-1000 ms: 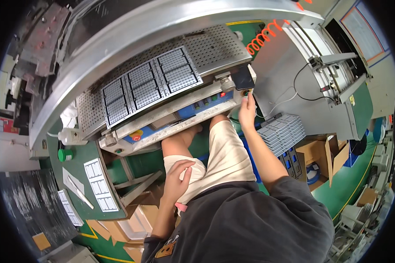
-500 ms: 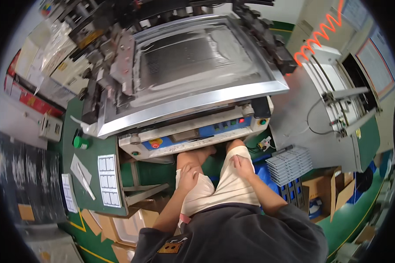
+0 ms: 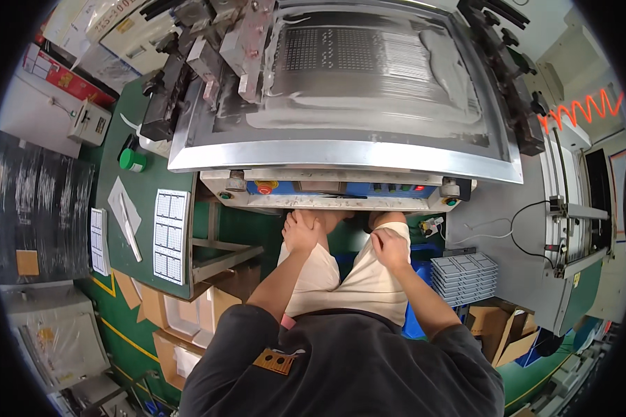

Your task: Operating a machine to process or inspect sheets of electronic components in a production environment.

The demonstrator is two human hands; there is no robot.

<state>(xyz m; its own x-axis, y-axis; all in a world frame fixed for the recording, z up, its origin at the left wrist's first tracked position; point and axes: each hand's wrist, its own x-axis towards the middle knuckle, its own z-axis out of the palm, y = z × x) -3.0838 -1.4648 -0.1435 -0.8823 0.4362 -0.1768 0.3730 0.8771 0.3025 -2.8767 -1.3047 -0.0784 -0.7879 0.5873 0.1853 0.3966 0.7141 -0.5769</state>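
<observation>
My left hand (image 3: 301,231) rests on my left knee, its fingers laid over the bare skin by the hem of my pale shorts (image 3: 309,281). On the other thigh lies my right hand (image 3: 390,247), fingers loosely bent over the cloth. Neither hand holds anything. Beyond my knees stands a screen printing machine (image 3: 341,202) with a blue control strip and a red push button (image 3: 264,188). A silver-edged stencil frame (image 3: 348,156) sits on top, grey paste (image 3: 355,115) smeared over its surface. Metal squeegee blocks (image 3: 247,55) stand over its left part.
On the green side table (image 3: 135,111) are a green-lidded jar (image 3: 132,160), a spatula-like white tool (image 3: 130,226) on paper and a white gridded panel (image 3: 171,236). Grey trays (image 3: 464,278) are stacked at right, beside an open cardboard box (image 3: 508,333). A coiled orange hose (image 3: 588,108) hangs far right.
My view has turned, so the machine now appears more level and shifted right. The paste surface looks different, with rows of small marks now showing. Both hands stay on my legs.
</observation>
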